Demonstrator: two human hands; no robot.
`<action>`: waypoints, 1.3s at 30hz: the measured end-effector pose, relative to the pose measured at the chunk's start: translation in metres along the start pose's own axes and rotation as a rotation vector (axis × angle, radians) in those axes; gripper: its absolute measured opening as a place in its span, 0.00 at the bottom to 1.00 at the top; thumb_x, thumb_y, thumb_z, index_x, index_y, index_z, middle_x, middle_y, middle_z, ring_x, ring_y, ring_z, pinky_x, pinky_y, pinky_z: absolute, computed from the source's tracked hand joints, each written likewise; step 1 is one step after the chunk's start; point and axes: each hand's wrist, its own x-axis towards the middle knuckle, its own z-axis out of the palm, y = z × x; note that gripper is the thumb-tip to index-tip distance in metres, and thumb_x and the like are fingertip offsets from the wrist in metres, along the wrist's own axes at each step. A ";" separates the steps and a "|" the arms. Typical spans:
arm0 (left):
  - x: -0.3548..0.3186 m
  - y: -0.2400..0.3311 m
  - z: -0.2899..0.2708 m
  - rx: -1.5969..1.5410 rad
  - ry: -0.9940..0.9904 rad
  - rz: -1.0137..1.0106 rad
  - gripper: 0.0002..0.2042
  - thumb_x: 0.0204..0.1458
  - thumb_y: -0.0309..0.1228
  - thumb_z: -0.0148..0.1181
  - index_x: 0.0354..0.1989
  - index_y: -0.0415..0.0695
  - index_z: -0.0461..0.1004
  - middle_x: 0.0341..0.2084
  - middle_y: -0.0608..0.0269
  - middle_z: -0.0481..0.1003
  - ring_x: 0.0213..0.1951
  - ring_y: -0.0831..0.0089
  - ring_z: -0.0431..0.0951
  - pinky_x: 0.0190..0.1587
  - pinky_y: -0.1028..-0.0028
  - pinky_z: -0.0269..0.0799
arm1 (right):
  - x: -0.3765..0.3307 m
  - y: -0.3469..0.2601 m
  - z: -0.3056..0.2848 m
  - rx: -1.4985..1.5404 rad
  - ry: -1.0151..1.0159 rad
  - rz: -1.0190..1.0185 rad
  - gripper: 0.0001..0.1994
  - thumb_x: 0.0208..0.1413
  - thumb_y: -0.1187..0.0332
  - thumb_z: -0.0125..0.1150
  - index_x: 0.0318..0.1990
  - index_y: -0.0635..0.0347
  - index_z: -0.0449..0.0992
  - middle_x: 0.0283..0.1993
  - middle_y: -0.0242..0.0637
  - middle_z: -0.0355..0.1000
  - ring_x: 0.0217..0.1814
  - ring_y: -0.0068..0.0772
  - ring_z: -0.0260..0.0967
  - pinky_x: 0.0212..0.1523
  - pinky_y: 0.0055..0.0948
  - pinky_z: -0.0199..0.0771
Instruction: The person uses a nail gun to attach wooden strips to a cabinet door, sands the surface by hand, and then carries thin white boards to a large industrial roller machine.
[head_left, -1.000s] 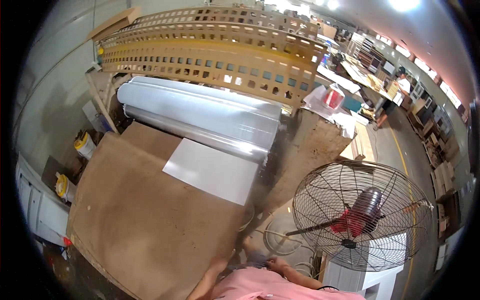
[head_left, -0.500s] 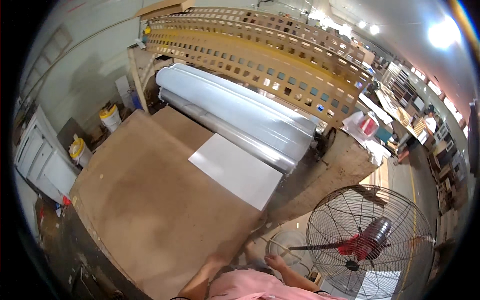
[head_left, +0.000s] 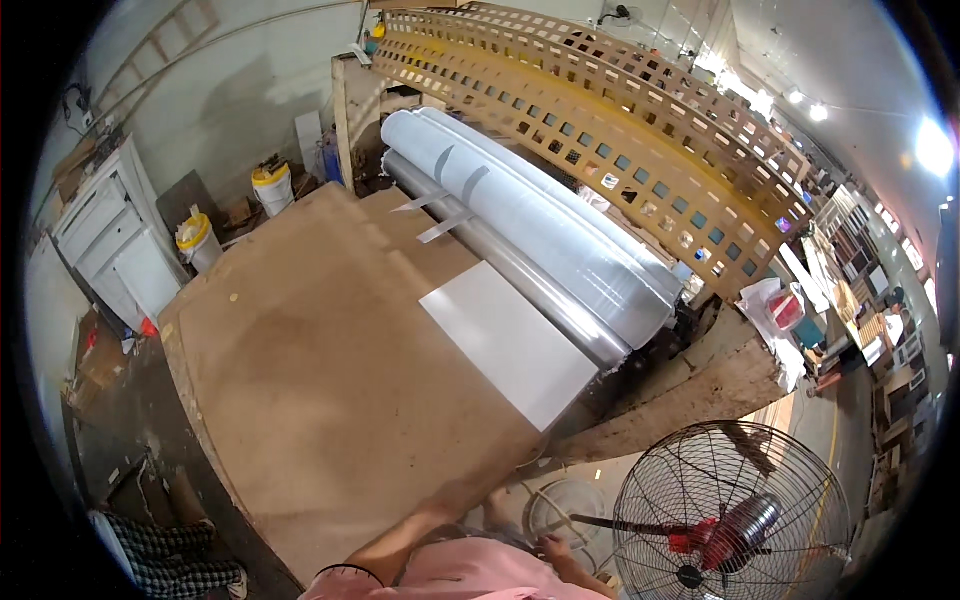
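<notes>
My left hand (head_left: 447, 508) is low at the near edge of a brown board-topped table (head_left: 320, 380); its fingers blend into the brown and cannot be made out. Beside my body, near the fan stand, my right hand (head_left: 553, 546) is closed with fingers curled; whether anything is inside is hidden. Beyond the table lie a large pale roller (head_left: 540, 220) and a thinner metal roller (head_left: 520, 270). Two narrow grey strips (head_left: 447, 226) stick out over the metal roller toward the table. A white rectangular sheet (head_left: 510, 345) lies at the table's right, against the rollers.
A caged floor fan (head_left: 730, 510) stands close on my right. Behind the rollers rises a perforated yellow-brown guard (head_left: 600, 130). White buckets (head_left: 272, 188) and a white cabinet (head_left: 120, 235) are at left. Someone's checkered trousers (head_left: 165, 555) show at lower left.
Two narrow strips now show at the rollers, and dark curved marks are on the pale roller. The view has swung left. Checkered trousers have come in at lower left. My hands remain low.
</notes>
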 end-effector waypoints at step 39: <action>-0.051 -0.020 -0.020 -0.460 0.045 -0.212 0.25 0.60 0.45 0.64 0.62 0.44 0.77 0.57 0.54 0.80 0.59 0.61 0.78 0.60 0.64 0.74 | 0.086 0.069 -0.006 -0.570 -0.059 -0.570 0.14 0.65 0.65 0.58 0.50 0.66 0.80 0.43 0.45 0.81 0.40 0.40 0.81 0.38 0.35 0.82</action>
